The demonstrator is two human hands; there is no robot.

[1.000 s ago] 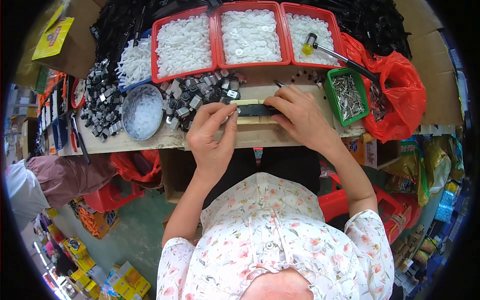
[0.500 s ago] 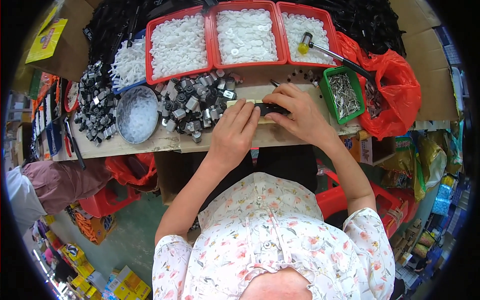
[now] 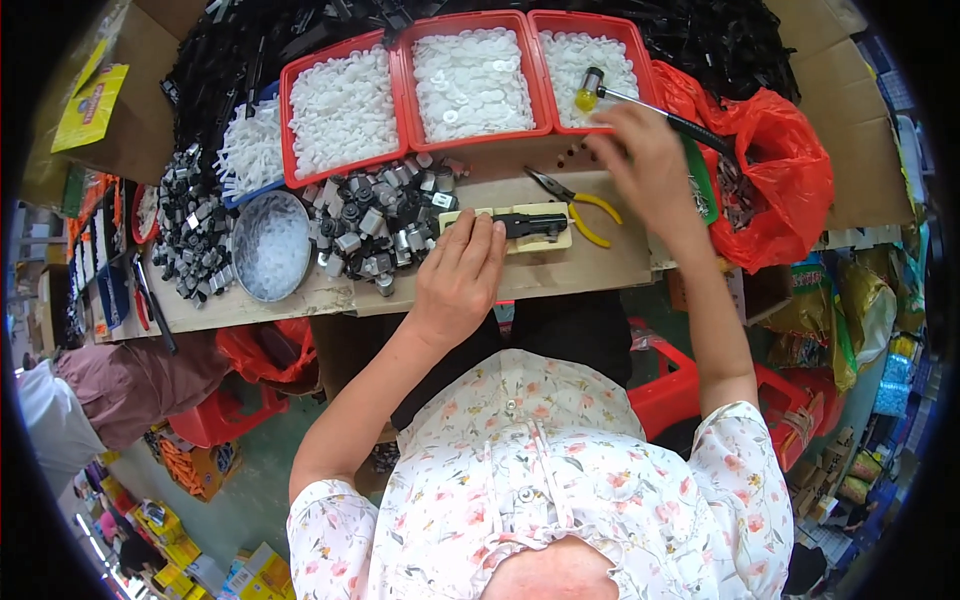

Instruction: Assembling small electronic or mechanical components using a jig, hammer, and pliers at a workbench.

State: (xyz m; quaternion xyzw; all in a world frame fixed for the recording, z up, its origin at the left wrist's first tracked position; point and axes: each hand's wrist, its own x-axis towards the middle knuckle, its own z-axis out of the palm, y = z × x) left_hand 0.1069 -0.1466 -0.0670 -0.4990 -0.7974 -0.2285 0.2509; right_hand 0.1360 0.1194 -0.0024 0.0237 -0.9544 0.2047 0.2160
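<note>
A long black plastic casing [image 3: 532, 226] lies in a cream-coloured block-shaped fixture [image 3: 562, 240] at the bench's front edge. My left hand [image 3: 458, 268] is closed over their left end, fingertips pressing on the casing, thumb hidden. Farther right, my right hand [image 3: 648, 168] is raised and blurred, its fingers apart and nothing visible in them. It is close to a hammer [image 3: 660, 108] with a yellow-tipped head, which rests across the right red tray. Yellow-handled pliers [image 3: 577, 197] lie with jaws parted just beyond the fixture.
Red trays [image 3: 405, 90] of white plastic parts line the back. Small motors [image 3: 372, 215] are heaped left of the fixture, beside a metal bowl [image 3: 272, 245] of whitish material. A green tray [image 3: 703, 185] of metal pins and a red plastic bag [image 3: 775, 170] stand on the right.
My right hand has let go of the casing and moved up and right toward the hammer. The pliers and the casing's right end are uncovered. My left hand stays at the fixture.
</note>
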